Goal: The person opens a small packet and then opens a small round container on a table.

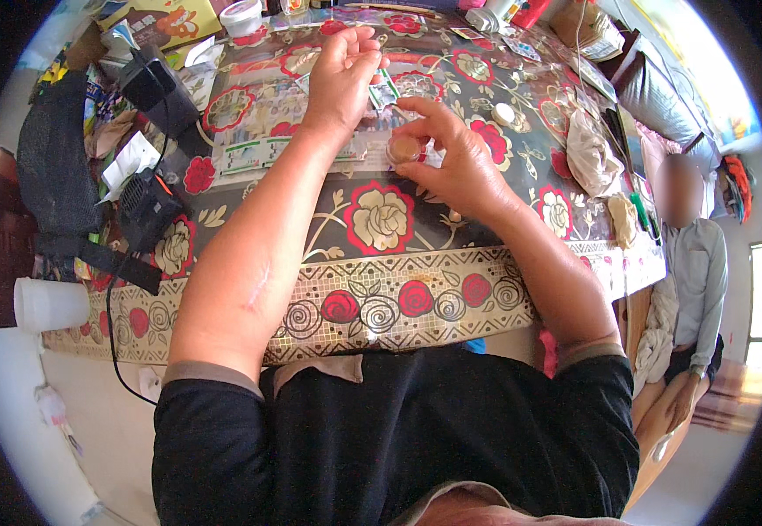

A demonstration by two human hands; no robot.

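Note:
My right hand (461, 162) pinches a small round jar (405, 149) between thumb and fingers, its brownish round face turned up. Just left and farther away, my left hand (344, 74) is raised above the table with its fingers loosely bent, and I see nothing in it. A green-and-white packet (385, 90) shows beside its wrist; whether the hand touches it is unclear. Right of my right hand lies a white round cap (503, 115). Flat green-and-white packets (248, 155) lie on the cloth left of my left forearm.
A flowered tablecloth (379, 217) under clear plastic covers the table. Black devices (148, 206) with a cable, papers and a white tub (50, 304) crowd the left side. A crumpled pale cloth (593, 153) lies on the right. Another person (696, 272) sits beyond the right edge.

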